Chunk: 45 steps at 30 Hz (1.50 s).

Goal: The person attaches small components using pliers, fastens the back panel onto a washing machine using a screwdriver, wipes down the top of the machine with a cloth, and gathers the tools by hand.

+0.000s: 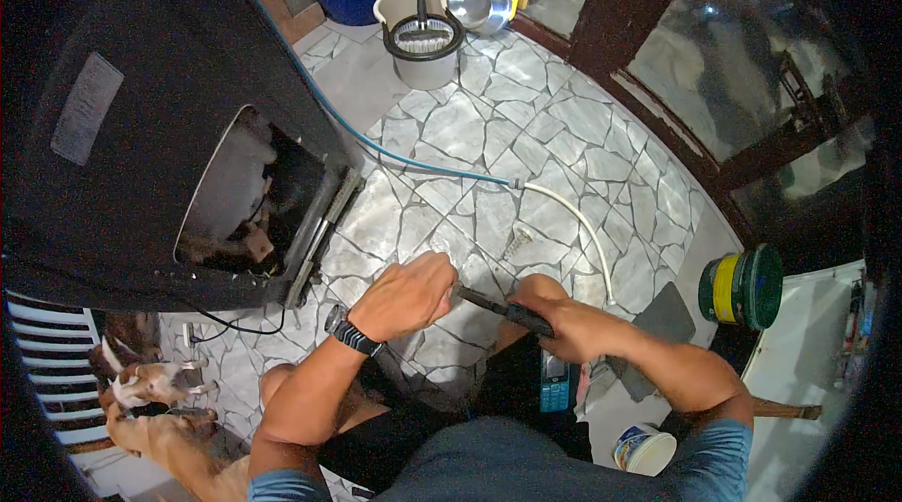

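My right hand (571, 324) is closed round the dark handle of a long, narrow hand tool (498, 305). It points left, toward my other hand; its exact kind I cannot make out. My left hand (404, 297), with a black-strapped wristwatch (352, 333), is curled into a fist by the tool's far end. Whatever its fingers grip is hidden. On the tiled floor ahead lies a small pale, ridged piece (517, 242). Beyond it runs a blue hose (423, 167), joined to a white hose (578, 213). A blue keypad phone (555, 391) rests by my right leg.
A large black casing (122, 201) with an open hole stands at left. A mop bucket (423, 70) and a metal pot (480, 2) are at the back. Dogs (174, 436) lie lower left. A green tub (756, 286) and a white tub (645, 450) are at right.
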{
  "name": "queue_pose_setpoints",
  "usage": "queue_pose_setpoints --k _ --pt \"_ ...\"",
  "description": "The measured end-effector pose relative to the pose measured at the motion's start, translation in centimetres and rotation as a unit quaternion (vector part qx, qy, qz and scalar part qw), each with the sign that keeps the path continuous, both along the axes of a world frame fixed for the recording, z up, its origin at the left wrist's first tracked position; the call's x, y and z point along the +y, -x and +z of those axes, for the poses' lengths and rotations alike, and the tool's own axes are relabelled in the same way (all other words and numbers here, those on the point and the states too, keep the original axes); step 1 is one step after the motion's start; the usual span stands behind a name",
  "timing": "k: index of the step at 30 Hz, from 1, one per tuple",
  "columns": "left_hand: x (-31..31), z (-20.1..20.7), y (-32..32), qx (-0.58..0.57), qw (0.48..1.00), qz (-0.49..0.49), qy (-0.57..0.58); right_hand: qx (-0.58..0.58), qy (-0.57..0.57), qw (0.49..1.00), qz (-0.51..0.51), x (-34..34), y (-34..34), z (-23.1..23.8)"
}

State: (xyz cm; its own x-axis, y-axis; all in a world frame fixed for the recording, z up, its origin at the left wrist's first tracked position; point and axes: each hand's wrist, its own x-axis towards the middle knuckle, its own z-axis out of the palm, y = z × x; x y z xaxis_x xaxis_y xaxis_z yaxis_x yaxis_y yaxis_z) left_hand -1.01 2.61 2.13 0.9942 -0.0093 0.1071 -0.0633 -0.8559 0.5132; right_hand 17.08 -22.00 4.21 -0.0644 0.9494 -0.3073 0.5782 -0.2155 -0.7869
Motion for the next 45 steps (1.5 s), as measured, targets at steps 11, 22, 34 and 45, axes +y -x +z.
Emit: queue_pose_setpoints --k 11,22,34,45 --pt "-1.1 -0.5 -0.6 0.012 0.998 -0.061 -0.014 -0.030 0.117 0.991 0.065 1.5 -2.2 3.0" --pt "-0.6 -2.2 -0.3 0.030 0.987 0.061 0.146 0.060 0.107 0.992 -0.014 0.1 -6.5 -1.4" --pt "-2.5 -4.8 -0.9 0.117 0.880 0.280 0.366 -0.182 0.234 0.919 -0.260 -24.0 6.7 -37.1" --pt "-3.5 -6.4 -1.4 0.133 0.741 0.368 0.546 -0.291 0.059 0.862 -0.410 -17.1 3.5 -38.0"
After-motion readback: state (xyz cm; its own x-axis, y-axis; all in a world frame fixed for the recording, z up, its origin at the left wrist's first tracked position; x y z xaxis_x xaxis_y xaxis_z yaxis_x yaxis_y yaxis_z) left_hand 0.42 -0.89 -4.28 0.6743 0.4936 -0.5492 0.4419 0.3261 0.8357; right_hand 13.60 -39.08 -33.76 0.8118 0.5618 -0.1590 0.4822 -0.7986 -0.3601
